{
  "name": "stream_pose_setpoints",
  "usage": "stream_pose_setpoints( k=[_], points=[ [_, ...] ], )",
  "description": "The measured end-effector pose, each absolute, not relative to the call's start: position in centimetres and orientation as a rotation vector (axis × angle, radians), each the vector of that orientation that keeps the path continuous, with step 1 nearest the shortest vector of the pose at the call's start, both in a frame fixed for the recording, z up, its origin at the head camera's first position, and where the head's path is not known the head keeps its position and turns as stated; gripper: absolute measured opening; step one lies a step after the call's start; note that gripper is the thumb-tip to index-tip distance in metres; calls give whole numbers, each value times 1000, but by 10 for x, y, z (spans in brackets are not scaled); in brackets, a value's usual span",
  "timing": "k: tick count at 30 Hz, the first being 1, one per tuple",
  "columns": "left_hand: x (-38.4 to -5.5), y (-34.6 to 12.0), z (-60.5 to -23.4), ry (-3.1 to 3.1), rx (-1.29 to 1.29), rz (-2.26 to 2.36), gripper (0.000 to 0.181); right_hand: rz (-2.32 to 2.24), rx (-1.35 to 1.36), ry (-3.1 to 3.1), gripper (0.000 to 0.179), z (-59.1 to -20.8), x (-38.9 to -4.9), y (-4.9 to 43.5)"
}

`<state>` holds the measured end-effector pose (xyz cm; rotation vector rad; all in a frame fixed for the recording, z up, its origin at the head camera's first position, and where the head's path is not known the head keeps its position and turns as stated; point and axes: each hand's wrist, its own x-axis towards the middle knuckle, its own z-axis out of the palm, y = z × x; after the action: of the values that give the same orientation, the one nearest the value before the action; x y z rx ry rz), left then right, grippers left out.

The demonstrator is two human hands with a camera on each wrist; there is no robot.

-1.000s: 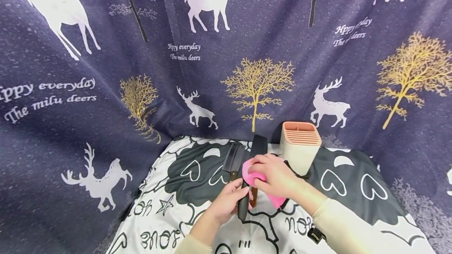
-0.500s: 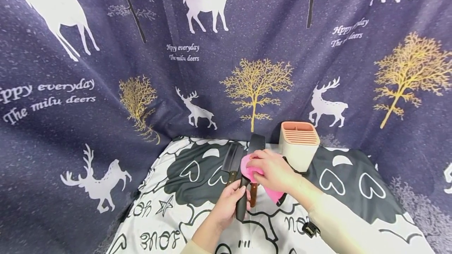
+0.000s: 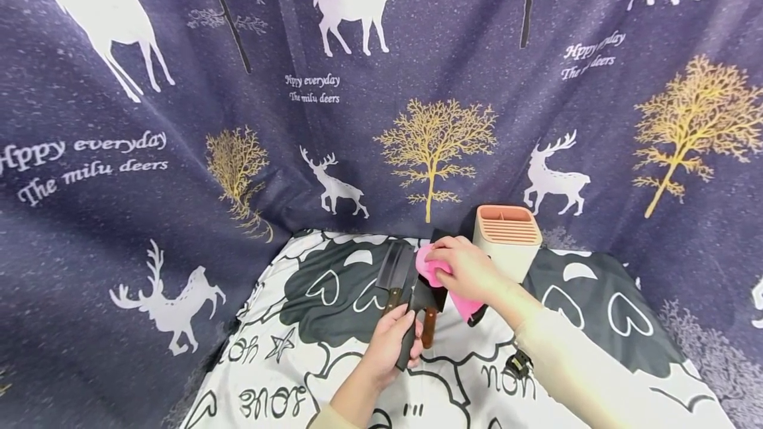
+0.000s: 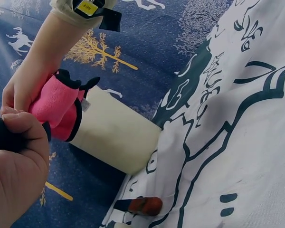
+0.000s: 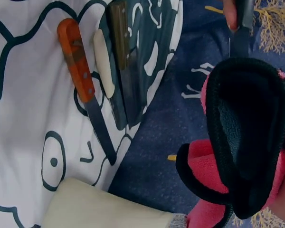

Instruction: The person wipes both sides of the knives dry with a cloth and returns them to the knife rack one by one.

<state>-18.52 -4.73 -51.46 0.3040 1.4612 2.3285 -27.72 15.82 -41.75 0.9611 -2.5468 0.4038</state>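
My left hand grips a kitchen knife by its black handle, with the blade pointing away from me. A pink cloth with black edging lies over the blade, pinched in the fingers of my right hand. In the right wrist view the knife's blade runs in behind the folded cloth, which hides its far part. From the left wrist view, my left thumb presses along the black handle close to the cloth.
A cream knife holder with an orange slotted top stands behind my right hand. On the patterned bedding lie a knife with an orange-brown wooden handle, one with a pale handle and a dark wooden-handled cleaver. A deer-print curtain hangs behind.
My right hand has slid the pink cloth away from the handle along the blade, baring more of it near the handle. The held knife has tilted slightly, its handle end shifting left.
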Motion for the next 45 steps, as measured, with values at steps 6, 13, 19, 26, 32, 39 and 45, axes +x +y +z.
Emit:
stream_pose_setpoints(
  k=[6, 13, 19, 26, 32, 39, 45],
  points=[
    [-182, -47, -519, 1463, 275, 2334, 27, 372, 930, -2534, 22, -419, -288, 165],
    [-179, -47, -522, 1467, 283, 2325, 38, 372, 885, -2528, 24, -411, -305, 178],
    [-178, -47, -523, 1448, 222, 2320, 44, 411, 820, -2589, 26, -414, -313, 188],
    [-177, -47, -527, 1424, 213, 2330, 34, 393, 854, -2570, 25, -425, -308, 185],
    [-181, -47, -525, 1455, 232, 2345, 39, 298, 911, -2542, 22, -427, -292, 170],
    [-184, -46, -523, 1442, 169, 2388, 37, 306, 1027, -2515, 22, -425, -270, 153],
    [-186, -45, -524, 1445, 122, 2412, 39, 259, 1134, -2524, 25, -426, -255, 140]
  ],
)
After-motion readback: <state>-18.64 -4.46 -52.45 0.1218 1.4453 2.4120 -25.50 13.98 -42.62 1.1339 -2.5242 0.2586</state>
